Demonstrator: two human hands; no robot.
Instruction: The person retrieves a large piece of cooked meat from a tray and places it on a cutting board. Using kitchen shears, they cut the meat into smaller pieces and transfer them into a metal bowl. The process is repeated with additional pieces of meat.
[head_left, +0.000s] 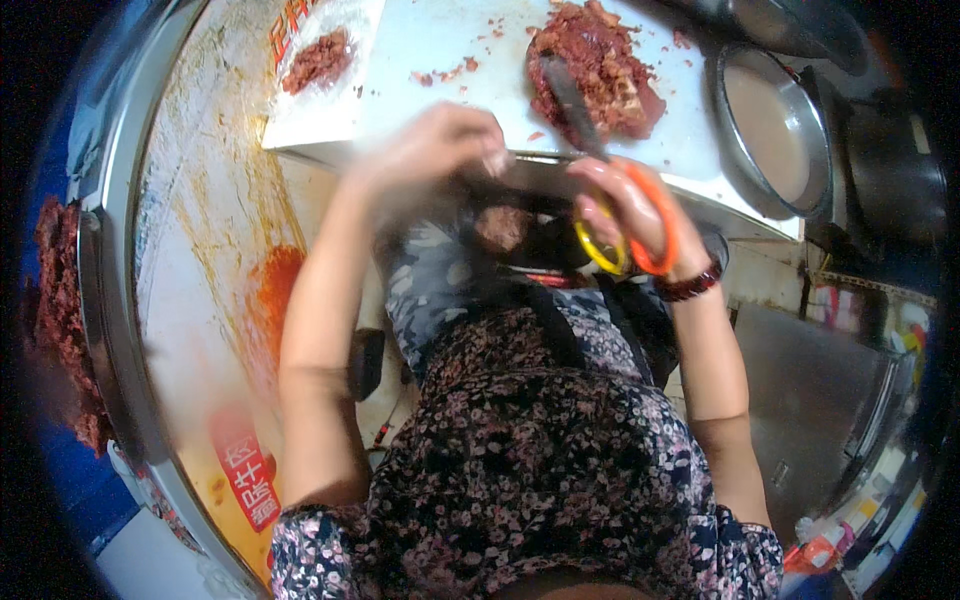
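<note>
My right hand (630, 214) grips a pair of scissors (576, 112) with one orange and one yellow handle loop. A dark blade points up over the edge of a pile of dark red, crumbly meat (596, 71). This pile rests on a white cutting board (442, 37). My left hand (450, 142) is raised left of the scissors, near the board's front edge, fingers bent and blurred by motion. Whether it holds anything cannot be told. Below both hands, a brownish lump (502, 227) shows against something dark over my lap.
At right is a metal bowl (814, 161) of cloudy liquid. Meat scraps lie in clear plastic (319, 61) at the board's left. A stained light surface (217, 150) with a metal rim runs down my left. Beyond it, more dark red meat (64, 322) lies by blue material.
</note>
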